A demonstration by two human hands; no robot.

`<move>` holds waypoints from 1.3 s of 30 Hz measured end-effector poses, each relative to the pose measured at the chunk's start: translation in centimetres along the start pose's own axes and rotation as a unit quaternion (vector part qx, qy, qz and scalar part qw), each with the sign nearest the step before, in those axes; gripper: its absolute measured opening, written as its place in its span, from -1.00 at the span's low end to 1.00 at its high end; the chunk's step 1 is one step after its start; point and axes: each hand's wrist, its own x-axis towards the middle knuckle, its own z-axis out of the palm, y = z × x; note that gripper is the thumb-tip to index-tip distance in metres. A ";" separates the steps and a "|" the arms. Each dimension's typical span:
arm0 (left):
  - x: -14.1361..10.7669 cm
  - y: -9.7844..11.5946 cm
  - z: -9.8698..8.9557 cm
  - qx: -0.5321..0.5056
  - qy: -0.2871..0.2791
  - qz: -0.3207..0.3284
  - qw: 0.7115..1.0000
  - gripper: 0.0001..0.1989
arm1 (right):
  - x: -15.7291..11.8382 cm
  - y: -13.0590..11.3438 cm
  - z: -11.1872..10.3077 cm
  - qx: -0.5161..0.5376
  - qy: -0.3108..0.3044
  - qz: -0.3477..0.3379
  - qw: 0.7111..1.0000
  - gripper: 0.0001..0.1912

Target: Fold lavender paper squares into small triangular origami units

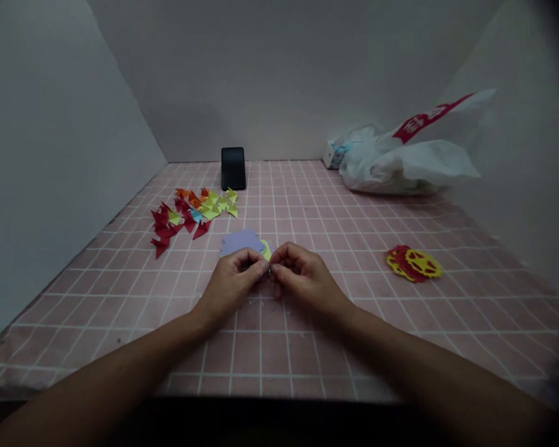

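My left hand (235, 276) and my right hand (305, 276) meet over the middle of the table, fingertips pinched together. Whatever lies between the fingertips is too small and dark to make out. Just behind my left hand lies a purple paper piece (241, 241), flat on the cloth. A yellow paper piece (266, 250) shows beside it, partly hidden by my fingers.
Red, orange, yellow and blue folded papers (163, 228) spread at the left, near a black phone (233, 168). Red and yellow cut-out discs (422, 264) lie at the right. Behind them are a white plastic bag (400, 171) and a small box (331, 154). A pink checked cloth (279, 357) covers the table.
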 end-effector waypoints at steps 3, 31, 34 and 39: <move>0.1 0.0 -0.1 0.005 0.005 0.008 1.000 -0.80 | 0.0 -0.1 0.0 0.014 -0.005 0.004 1.000 -0.95; 0.2 -0.4 -0.1 0.007 0.012 0.007 1.000 -0.84 | 0.0 -0.1 0.0 -0.016 0.004 -0.015 1.000 -0.94; 0.1 -0.3 -0.1 0.011 0.013 0.009 1.000 -0.84 | 0.0 0.1 0.0 -0.018 0.008 -0.014 1.000 -0.95; 0.1 -0.4 -0.2 -0.008 0.000 0.004 1.000 -0.78 | 0.0 0.3 -0.1 -0.026 0.008 -0.019 0.999 -0.95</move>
